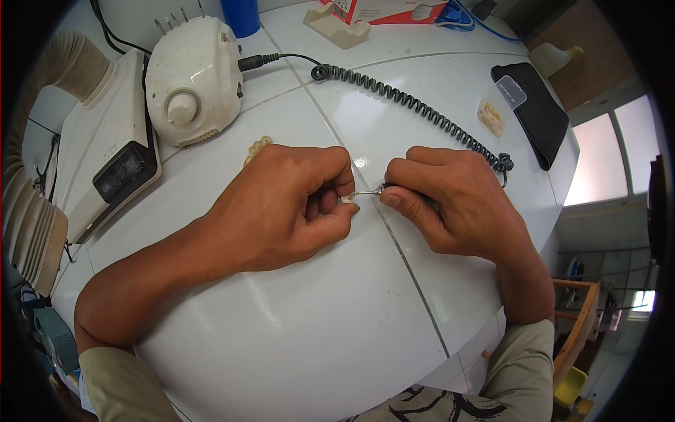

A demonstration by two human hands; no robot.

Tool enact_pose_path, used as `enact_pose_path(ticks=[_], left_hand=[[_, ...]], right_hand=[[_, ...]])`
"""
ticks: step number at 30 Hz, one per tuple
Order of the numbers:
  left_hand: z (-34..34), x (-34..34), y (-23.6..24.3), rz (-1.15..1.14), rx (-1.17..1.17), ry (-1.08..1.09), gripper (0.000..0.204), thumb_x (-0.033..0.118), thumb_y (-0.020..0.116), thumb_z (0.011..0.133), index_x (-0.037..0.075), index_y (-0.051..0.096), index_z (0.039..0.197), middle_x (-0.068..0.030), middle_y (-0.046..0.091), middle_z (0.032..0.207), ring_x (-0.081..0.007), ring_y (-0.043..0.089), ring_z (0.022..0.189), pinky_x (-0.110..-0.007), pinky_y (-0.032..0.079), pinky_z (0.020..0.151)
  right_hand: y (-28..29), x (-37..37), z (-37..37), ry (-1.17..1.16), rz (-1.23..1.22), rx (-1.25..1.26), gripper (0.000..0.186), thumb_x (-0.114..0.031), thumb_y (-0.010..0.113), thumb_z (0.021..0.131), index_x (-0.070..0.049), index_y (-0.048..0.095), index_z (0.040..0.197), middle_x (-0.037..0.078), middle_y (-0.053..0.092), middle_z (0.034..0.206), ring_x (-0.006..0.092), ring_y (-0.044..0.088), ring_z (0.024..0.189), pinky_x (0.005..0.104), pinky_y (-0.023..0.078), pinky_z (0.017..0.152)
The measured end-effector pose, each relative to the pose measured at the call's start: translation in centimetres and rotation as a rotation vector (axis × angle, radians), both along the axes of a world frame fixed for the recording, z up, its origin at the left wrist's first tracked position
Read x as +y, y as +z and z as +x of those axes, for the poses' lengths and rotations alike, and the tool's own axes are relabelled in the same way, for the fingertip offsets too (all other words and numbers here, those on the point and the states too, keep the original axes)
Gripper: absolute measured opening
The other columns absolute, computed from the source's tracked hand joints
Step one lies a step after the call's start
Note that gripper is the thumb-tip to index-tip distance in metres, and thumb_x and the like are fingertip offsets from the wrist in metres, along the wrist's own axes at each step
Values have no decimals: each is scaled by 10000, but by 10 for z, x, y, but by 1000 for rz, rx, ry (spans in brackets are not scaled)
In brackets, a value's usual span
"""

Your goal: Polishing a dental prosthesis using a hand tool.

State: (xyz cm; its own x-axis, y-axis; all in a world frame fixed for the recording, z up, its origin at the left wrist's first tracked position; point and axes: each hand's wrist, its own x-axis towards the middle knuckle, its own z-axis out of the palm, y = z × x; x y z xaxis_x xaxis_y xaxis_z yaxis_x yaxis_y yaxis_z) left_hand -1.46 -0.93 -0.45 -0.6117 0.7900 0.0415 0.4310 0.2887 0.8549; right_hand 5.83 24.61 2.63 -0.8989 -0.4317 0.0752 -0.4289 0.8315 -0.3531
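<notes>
My left hand [292,200] is closed, pinching a small cream-coloured dental piece [347,199] between thumb and forefinger; most of it is hidden by the fingertips. My right hand [457,197] wraps round a rotary handpiece [380,189], whose body is mostly covered by the fingers. Its thin metal bur [364,193] points left and reaches the dental piece, at or very close to its surface. Just beyond my left hand, a cream dental model [259,148] with tooth shapes lies on the table, partly hidden by the knuckles.
A white control box [193,81] with a knob stands at the back left, its black coiled cord [415,102] running right. Beside it sits a white machine [105,148] with a ribbed hose [77,60]. A small plastic box [492,116] and a black pouch [538,116] lie at right.
</notes>
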Motion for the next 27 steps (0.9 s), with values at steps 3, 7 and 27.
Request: enact_pose_path(ticks=[3,7,27], left_hand=[[0,0,-2,15,17,1,135,92,785,928,-4,693,954,-21,669,746,-73,631,659,-259,487,570],[0,-1,0,13,35,-10,140,96,783,928,-6,690,951,-23,669,742,-76,632,658,-264,480,565],[0,-1,0,11,34,0,144,111,781,922,-4,698,950,-30,668,755,-80,614,648,-273,469,562]], right_hand=[[1,0,0,6,3,-6,255,-310,709,1074,-95,715,937,73,580,675,288,605,615,444,452,578],[0,-1,0,-4,5,-1,256,-313,707,1074,-97,716,937,74,578,672,288,605,614,448,451,576],[0,0,0,2,0,6,262,-317,709,1073,-93,719,937,77,586,680,294,609,620,449,457,580]])
